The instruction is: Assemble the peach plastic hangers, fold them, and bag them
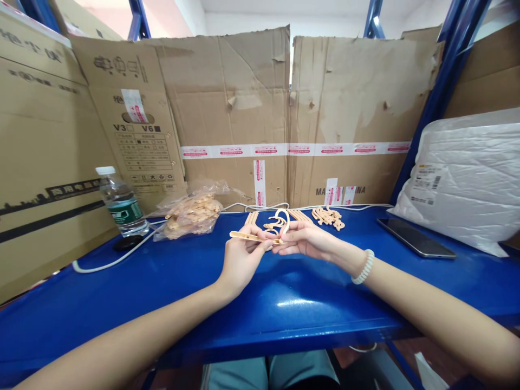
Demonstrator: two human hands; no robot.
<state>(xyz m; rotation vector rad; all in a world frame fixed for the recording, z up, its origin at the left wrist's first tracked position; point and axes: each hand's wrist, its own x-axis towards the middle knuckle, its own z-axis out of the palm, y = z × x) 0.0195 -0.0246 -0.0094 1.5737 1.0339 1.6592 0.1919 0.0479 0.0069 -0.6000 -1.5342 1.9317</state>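
My left hand (240, 264) grips a flat beige plastic hanger arm (245, 236) that sticks out to the left. Between the fingers of my right hand (311, 241) is a curved beige hanger hook (286, 218), standing upright. The hook's lower end meets the arm's right end at my fingertips; whether they are joined is hidden. Just behind my hands lie more beige hooks (273, 223), and arms (252, 218) lie side by side. A pile of small curved beige pieces (328, 217) rests farther right.
A clear bag of beige parts (190, 216) and a water bottle (124, 206) stand left on the blue table (182, 303). A white cable (105, 267) runs along the back and left. A phone (416, 237) and a white wrapped package (467, 179) lie right. Cardboard (227, 108) walls the back.
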